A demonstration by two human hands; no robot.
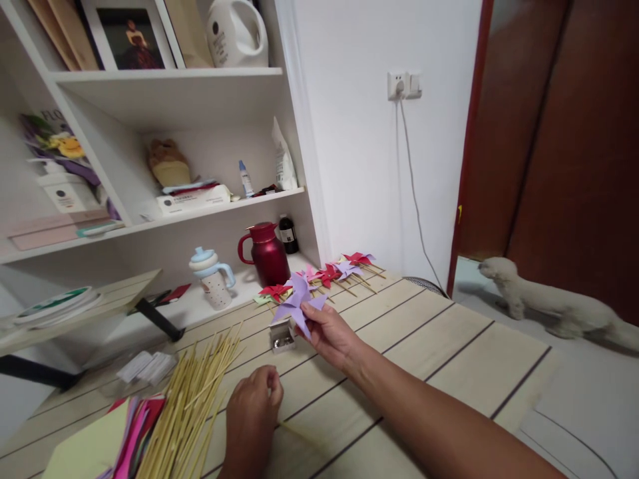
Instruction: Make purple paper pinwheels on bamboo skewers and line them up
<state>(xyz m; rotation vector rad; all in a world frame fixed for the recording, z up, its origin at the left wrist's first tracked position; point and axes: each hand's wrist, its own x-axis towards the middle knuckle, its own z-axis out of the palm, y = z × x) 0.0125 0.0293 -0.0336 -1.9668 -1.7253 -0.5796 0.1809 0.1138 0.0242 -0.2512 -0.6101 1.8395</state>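
My right hand (330, 334) holds a purple paper pinwheel (298, 299) up above the pale wooden table (424, 332). My left hand (253, 411) rests lower on the table with its fingers pinched together; a thin bamboo stick (298, 434) lies just to its right, and I cannot tell whether the fingers grip it. A small open box of metal pins (282, 335) sits right under the pinwheel. A pile of bamboo sticks (192, 396) lies to the left of my left hand.
Finished red, pink and purple pinwheels (332, 271) lie in a row at the table's far edge. Coloured paper sheets (124, 436) sit at the near left. A red jug (266, 253) and a spotted cup (213, 277) stand on the white shelf. A plush animal (544, 301) lies on the floor.
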